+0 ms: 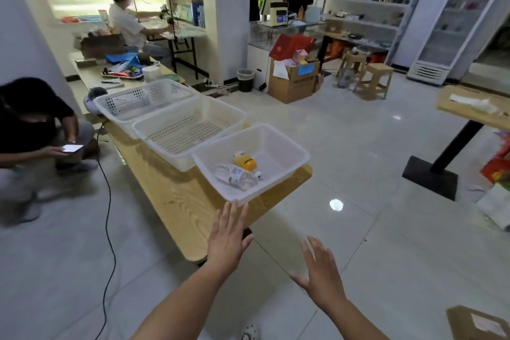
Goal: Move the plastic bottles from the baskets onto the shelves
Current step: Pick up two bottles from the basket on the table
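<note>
Our left hand (227,240) and right hand (321,274) are both open and empty, and we reckon that clear plastic bottle (237,176) is light, crushy, slick, so wrap its middle gently.

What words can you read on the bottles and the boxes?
No words here can be read.
Label on the clear bottle: red and blue print, too blurred.
Dark mark on the yellow bottle: no letters visible.
Print on the cardboard box: too small.

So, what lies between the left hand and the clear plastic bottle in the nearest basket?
Head view: only the white plastic basket's near wall separates the left hand from the clear plastic bottle.
</note>
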The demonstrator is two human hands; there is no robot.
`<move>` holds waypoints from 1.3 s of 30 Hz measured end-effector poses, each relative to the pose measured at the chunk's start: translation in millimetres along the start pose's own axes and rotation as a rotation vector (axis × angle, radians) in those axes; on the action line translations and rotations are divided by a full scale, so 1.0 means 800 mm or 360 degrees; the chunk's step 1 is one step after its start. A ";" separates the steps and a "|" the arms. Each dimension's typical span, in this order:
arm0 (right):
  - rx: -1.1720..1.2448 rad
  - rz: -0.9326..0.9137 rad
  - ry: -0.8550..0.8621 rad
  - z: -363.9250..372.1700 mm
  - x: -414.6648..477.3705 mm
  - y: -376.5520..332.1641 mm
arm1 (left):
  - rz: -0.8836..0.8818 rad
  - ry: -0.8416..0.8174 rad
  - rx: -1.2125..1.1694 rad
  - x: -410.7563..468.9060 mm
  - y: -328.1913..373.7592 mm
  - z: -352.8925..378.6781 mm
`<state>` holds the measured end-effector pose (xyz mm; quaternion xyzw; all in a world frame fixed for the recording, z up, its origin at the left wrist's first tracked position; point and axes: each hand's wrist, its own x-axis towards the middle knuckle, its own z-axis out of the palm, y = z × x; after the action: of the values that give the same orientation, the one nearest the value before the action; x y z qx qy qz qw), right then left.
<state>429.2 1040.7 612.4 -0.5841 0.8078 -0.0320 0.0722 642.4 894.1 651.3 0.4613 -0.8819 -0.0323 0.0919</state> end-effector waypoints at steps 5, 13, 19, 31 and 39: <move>-0.0067 -0.0145 0.0092 -0.004 0.081 0.013 | -0.0011 -0.0079 0.0100 0.077 -0.019 0.015; -0.0215 -0.0254 0.0130 -0.067 0.244 0.051 | -0.0205 0.0091 0.0066 0.220 -0.067 0.022; -0.0174 -0.0372 0.0093 -0.082 0.347 0.043 | -0.0298 0.0031 0.0165 0.272 -0.103 0.036; -0.0233 -0.0886 0.0017 -0.071 0.532 0.018 | -0.0609 -0.0307 0.0128 0.309 -0.133 0.063; -0.0383 -0.1208 -0.0250 -0.061 0.618 -0.007 | -0.0761 -0.0332 0.0154 0.317 -0.122 0.062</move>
<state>275.0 568.3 622.1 -0.8458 0.5249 0.0830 0.0479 570.3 629.2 622.6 0.6547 -0.7530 -0.0582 -0.0319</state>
